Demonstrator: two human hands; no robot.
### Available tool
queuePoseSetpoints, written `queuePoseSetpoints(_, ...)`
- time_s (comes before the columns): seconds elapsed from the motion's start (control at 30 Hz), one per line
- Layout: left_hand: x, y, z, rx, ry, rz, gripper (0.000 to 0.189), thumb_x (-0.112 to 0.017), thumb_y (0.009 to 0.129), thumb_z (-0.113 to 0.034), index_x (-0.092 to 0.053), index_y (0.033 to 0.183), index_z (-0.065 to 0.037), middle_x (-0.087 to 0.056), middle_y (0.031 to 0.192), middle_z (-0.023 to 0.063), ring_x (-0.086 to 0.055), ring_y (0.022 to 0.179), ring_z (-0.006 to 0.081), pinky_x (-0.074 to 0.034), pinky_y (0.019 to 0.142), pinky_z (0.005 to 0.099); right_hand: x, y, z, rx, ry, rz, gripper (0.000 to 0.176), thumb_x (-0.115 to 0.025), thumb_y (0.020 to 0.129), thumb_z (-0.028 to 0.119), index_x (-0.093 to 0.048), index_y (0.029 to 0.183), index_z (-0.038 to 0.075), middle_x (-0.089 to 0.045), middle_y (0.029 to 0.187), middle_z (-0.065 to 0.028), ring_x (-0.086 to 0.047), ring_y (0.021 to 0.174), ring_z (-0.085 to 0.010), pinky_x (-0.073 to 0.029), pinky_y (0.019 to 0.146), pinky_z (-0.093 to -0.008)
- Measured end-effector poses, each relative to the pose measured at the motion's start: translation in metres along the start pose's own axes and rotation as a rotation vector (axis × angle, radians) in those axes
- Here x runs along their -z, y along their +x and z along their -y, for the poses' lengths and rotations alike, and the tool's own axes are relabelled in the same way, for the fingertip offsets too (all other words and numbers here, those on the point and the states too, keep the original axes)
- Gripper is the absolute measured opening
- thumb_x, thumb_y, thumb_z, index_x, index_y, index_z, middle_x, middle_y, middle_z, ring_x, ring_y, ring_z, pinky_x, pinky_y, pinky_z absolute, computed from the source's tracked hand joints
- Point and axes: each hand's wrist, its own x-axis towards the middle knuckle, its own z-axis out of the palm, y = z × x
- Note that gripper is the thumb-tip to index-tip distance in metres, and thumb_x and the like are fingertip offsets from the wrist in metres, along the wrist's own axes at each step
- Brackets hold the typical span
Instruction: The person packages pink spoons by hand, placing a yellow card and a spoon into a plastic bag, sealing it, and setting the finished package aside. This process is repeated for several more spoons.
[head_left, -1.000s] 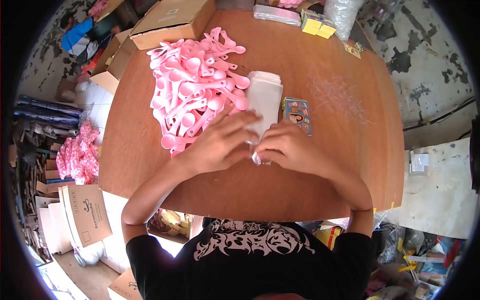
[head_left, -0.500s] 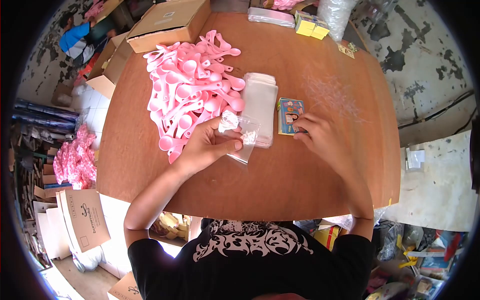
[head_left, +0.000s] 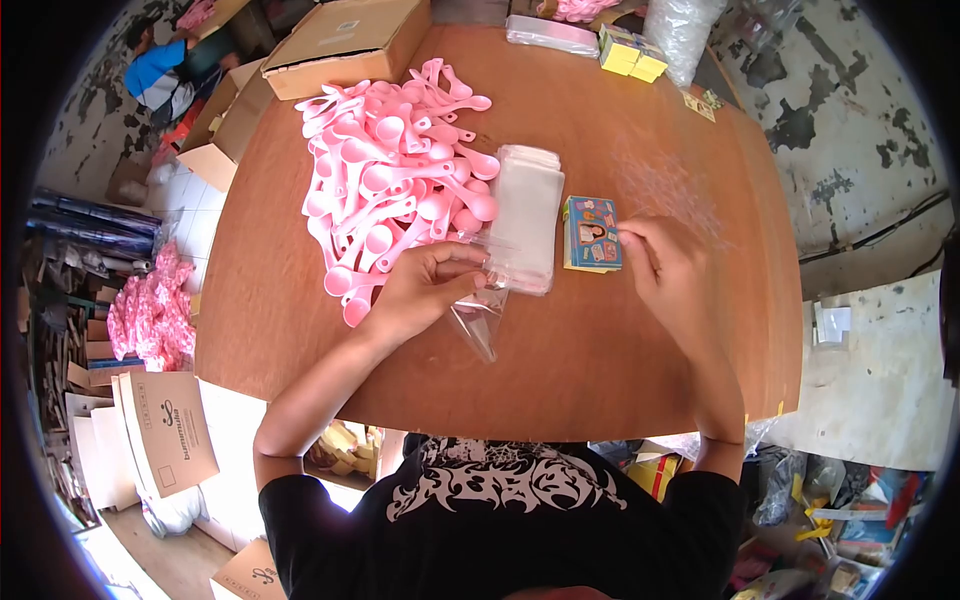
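Observation:
My left hand [head_left: 425, 290] is closed on a clear plastic bag [head_left: 480, 330], which hangs from the fingertips over the table. Directly behind it lies a stack of clear plastic bags [head_left: 530, 205]. To the left is a big heap of pink plastic spoons [head_left: 390, 180]. My right hand [head_left: 672, 262] is curled, thumb and forefinger pinched at the right edge of a small stack of printed cards [head_left: 592, 235] with a blue picture on top. Whether a card sits between those fingertips cannot be made out.
A cardboard box [head_left: 350, 45] stands at the table's far left, near an open carton [head_left: 225, 130]. Yellow small boxes [head_left: 632, 52] and a clear pack [head_left: 552, 35] are at the back. Thin clear strands [head_left: 670, 185] lie at right. Another person [head_left: 160, 75] sits at far left.
My left hand has lowered slightly and the bag now hangs downward from it. My right hand has drawn back from the card stack's top to its right edge, fingertips pinched.

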Motion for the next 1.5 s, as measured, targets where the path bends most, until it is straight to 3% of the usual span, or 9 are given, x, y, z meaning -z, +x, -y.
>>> queuePoseSetpoints(0.13, -0.003, 0.002, 0.003, 0.032, -0.037, 0.014, 0.028, -0.064, 0.091, -0.003, -0.059, 0.118, 0.006, -0.071, 0.102, 0.0147, -0.069, 0.089, 0.0142, -0.056, 0.077, 0.0251, -0.015, -0.006, -0.009, 0.028, -0.118, 0.242, 0.018, -0.073, 0.078, 0.007, -0.068, 0.094, 0.001, -0.070, 0.096, -0.0110, -0.066, 0.086, -0.0290, -0.053, 0.075, -0.0374)
queuePoseSetpoints(0.47, -0.002, 0.004, 0.008, 0.041, -0.039, 0.013, 0.030, -0.065, 0.091, -0.004, -0.058, 0.120, 0.004, -0.071, 0.101, 0.0134, -0.068, 0.092, 0.0131, -0.058, 0.072, 0.0248, -0.018, -0.021, -0.025, 0.050, 0.066, 0.288, 0.017, -0.073, 0.079, 0.010, -0.069, 0.093, 0.001, -0.069, 0.094, -0.0116, -0.065, 0.076, -0.0300, -0.053, 0.069, -0.0380)
queuePoseSetpoints(0.53, -0.001, 0.003, 0.008, 0.026, -0.045, 0.013, 0.031, -0.065, 0.091, -0.004, -0.057, 0.120, 0.004, -0.071, 0.102, 0.0135, -0.068, 0.092, 0.0131, -0.058, 0.072, 0.0248, -0.008, -0.013, -0.004, -0.029, 0.034, -0.038, 0.010, -0.070, 0.086, 0.008, -0.068, 0.092, 0.000, -0.069, 0.082, -0.0115, -0.064, 0.068, -0.0234, -0.051, 0.064, -0.0322)
queuePoseSetpoints(0.67, -0.005, -0.001, -0.004, 0.080, -0.002, 0.054, 0.031, -0.065, 0.091, -0.002, -0.058, 0.121, 0.005, -0.071, 0.103, 0.0127, -0.068, 0.093, 0.0135, -0.057, 0.077, 0.0257, -0.008, -0.011, 0.009, -0.118, 0.374, -0.178, 0.010, -0.066, 0.091, 0.009, -0.067, 0.092, -0.001, -0.067, 0.075, -0.0081, -0.062, 0.067, -0.0135, -0.048, 0.061, -0.0263)
queuePoseSetpoints(0.83, -0.011, -0.005, 0.000, 0.060, -0.013, 0.237, 0.039, -0.064, 0.092, -0.001, -0.054, 0.129, 0.003, -0.066, 0.116, 0.0117, -0.066, 0.102, 0.0158, -0.054, 0.087, 0.0296, -0.024, -0.002, 0.019, -0.202, 0.606, 0.036, 0.015, -0.067, 0.093, 0.014, -0.067, 0.094, -0.001, -0.065, 0.075, -0.0026, -0.055, 0.068, -0.0059, -0.045, 0.062, -0.0220)
queuePoseSetpoints(1.0, -0.011, -0.011, -0.003, -0.016, -0.046, 0.250, 0.037, -0.063, 0.092, -0.003, -0.054, 0.127, 0.004, -0.064, 0.116, 0.0102, -0.064, 0.105, 0.0157, -0.056, 0.080, 0.0268, -0.041, 0.000, 0.009, -0.224, 0.771, 0.023, 0.017, -0.067, 0.093, 0.016, -0.068, 0.094, -0.001, -0.063, 0.077, 0.0005, -0.051, 0.067, -0.0045, -0.041, 0.058, -0.0226)
queuePoseSetpoints(1.13, -0.009, -0.010, 0.006, -0.021, -0.050, 0.260, 0.041, -0.063, 0.092, -0.002, -0.051, 0.131, 0.003, -0.064, 0.117, 0.0088, -0.063, 0.107, 0.0162, -0.056, 0.081, 0.0268, -0.036, 0.004, 0.008, -0.294, 0.783, 0.051, 0.018, -0.066, 0.093, 0.017, -0.068, 0.094, -0.001, -0.063, 0.078, 0.0013, -0.051, 0.067, -0.0042, -0.041, 0.059, -0.0223)
queuePoseSetpoints(1.33, -0.012, -0.009, -0.004, -0.034, -0.002, 0.255, 0.040, -0.064, 0.091, -0.002, -0.053, 0.129, 0.004, -0.065, 0.112, 0.0097, -0.065, 0.100, 0.0150, -0.055, 0.079, 0.0271, -0.032, 0.003, 0.004, -0.311, 0.722, 0.342, 0.018, -0.065, 0.094, 0.016, -0.068, 0.093, -0.002, -0.064, 0.078, 0.0009, -0.054, 0.070, -0.0041, -0.044, 0.063, -0.0225)
queuePoseSetpoints(1.5, -0.018, -0.009, -0.009, -0.046, 0.082, 0.250, 0.038, -0.064, 0.092, -0.004, -0.054, 0.127, 0.006, -0.067, 0.108, 0.0100, -0.065, 0.094, 0.0124, -0.054, 0.079, 0.0270, -0.045, -0.001, 0.012, -0.188, 0.658, 0.413, 0.015, -0.067, 0.092, 0.015, -0.067, 0.092, -0.001, -0.066, 0.075, -0.0041, -0.056, 0.064, -0.0065, -0.045, 0.059, -0.0241)
